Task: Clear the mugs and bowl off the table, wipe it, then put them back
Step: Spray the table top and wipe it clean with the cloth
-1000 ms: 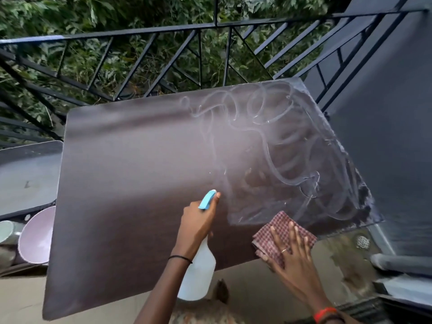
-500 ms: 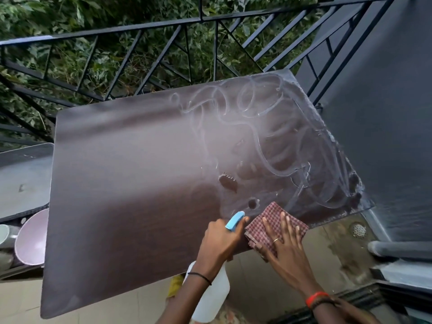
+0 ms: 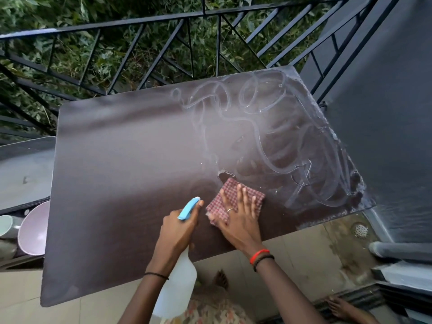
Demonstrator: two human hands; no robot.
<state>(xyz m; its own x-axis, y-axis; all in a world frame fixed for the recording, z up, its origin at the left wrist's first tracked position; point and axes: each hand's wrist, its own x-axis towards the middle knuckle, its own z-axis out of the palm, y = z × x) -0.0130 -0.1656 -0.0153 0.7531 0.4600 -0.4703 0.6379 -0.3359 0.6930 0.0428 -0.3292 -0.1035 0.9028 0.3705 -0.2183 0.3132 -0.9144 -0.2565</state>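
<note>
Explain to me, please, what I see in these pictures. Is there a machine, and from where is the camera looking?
There is no machine here: a person works with two bare hands. All the pictures come from one wide camera worn on the person's head. It looks forward and down, so the arms enter from below. The left hand grips a white spray bottle with a blue trigger. The right hand presses flat on a red checked cloth, which lies on the dark brown table. Wet streaks cover the right part of the table. A pink bowl and a mug sit on a lower surface at the left, past the table's edge. Behind the table stands a black railing.
</note>
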